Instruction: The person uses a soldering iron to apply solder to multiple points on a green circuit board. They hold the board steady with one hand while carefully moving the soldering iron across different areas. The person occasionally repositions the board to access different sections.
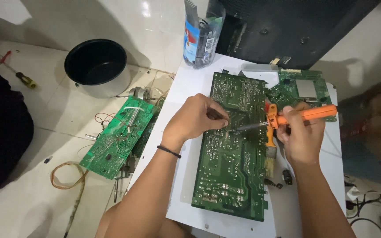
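Note:
A long green circuit board (pixel 232 176) lies solder side up on a white table (pixel 190 83). My right hand (pixel 300 136) grips an orange-handled soldering iron (pixel 305 115), whose dark tip touches the board near its middle. My left hand (pixel 195 119) rests on the board just left of the tip, its fingers pinched around something small and thin that I cannot make out. A black band circles my left wrist.
A second green board (pixel 298 90) lies at the table's back right, a small brush (pixel 270 154) beside my right hand, a cut plastic bottle (pixel 201 37) at the back. On the tiled floor lie another board (pixel 115 136), a black pot (pixel 95 64), a screwdriver (pixel 23 78) and wires.

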